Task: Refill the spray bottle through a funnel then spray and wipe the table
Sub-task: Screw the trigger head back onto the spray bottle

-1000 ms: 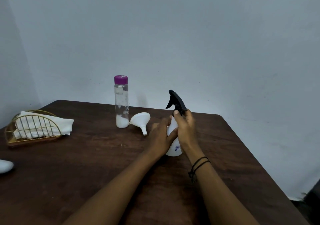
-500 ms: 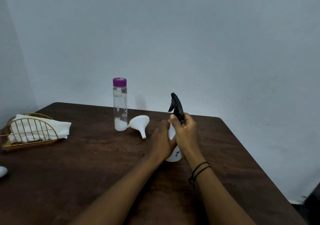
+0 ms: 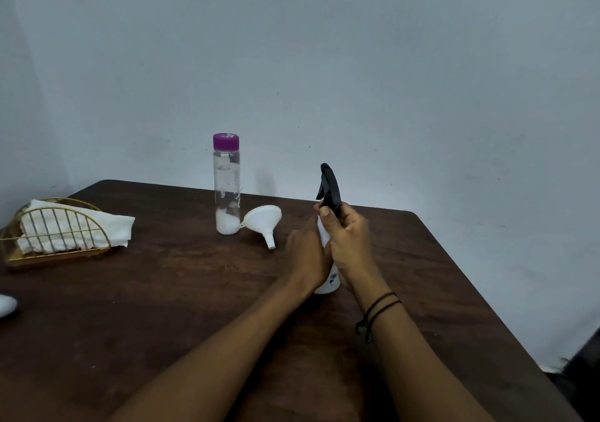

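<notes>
Right hand [image 3: 349,241] curled round the black sprayer head [image 3: 329,187], thumb up at its base. Left hand [image 3: 306,256] wraps the white spray bottle [image 3: 328,283], upright on the table [image 3: 162,308]. Funnel [image 3: 263,222] lies on its side just left of the hands, touching the purple-capped bottle [image 3: 227,184]. Cloth [image 3: 74,230] in the wire basket [image 3: 48,236] far left.

Spray bottle [image 3: 328,278] upright mid-tabletop [image 3: 162,308] between both hands, funnel [image 3: 263,220] on its side just left of it, capped bottle [image 3: 227,187] standing beside the funnel, napkin rack [image 3: 52,233] far left, wall behind.
</notes>
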Demonstrator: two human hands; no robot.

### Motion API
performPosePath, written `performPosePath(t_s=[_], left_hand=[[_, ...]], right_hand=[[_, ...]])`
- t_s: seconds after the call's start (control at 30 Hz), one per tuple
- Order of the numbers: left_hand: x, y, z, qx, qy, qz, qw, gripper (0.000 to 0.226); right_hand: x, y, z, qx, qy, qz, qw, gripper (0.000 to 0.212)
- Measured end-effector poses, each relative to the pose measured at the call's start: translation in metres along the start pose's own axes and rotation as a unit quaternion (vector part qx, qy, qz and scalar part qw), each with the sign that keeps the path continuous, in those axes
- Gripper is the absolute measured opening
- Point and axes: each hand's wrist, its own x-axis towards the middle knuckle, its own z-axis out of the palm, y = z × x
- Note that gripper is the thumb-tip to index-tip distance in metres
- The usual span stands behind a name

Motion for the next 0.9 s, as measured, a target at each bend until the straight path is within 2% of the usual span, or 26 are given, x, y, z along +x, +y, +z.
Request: performPosePath(t_s=[0.1,0.2,0.37,0.53,0.63,0.77,0.9], left_hand=[[0.0,0.002,0.006,0.046,0.029,-0.035,0.998,0.018],[-0.004,0.004,0.005,0.067,0.028,-0.035,0.997,0.032],[-0.004,-0.001,-0.003,0.076,0.004,-0.014,0.997,0.046],[0.001,-0.006,-0.015,0.01,-0.025,0.069,0.997,0.018],[-0.001,-0.008,-0.014,-0.009,-0.027,0.044,0.999,0.013],[-0.001,-0.004,-0.01,0.075,-0.032,0.005,0.997,0.036],[-0.006,0.005,-0.011,0.126,-0.004,-0.023,0.992,0.031]], right_hand=[[-0.003,0.003,0.006,-0.014,0.048,-0.01,0.999,0.008],[-0.005,0.007,0.01,-0.055,0.081,-0.02,0.995,0.013],[-0.003,0.002,0.001,-0.009,0.027,0.013,1.0,0.009],[-0.001,-0.001,-0.006,0.028,-0.019,0.029,0.999,0.008],[-0.004,-0.001,0.0,-0.015,0.028,0.006,0.999,0.007],[-0.009,0.001,0.006,-0.069,0.082,-0.032,0.994,0.004],[-0.013,0.002,0.009,-0.088,0.107,-0.031,0.99,0.012]])
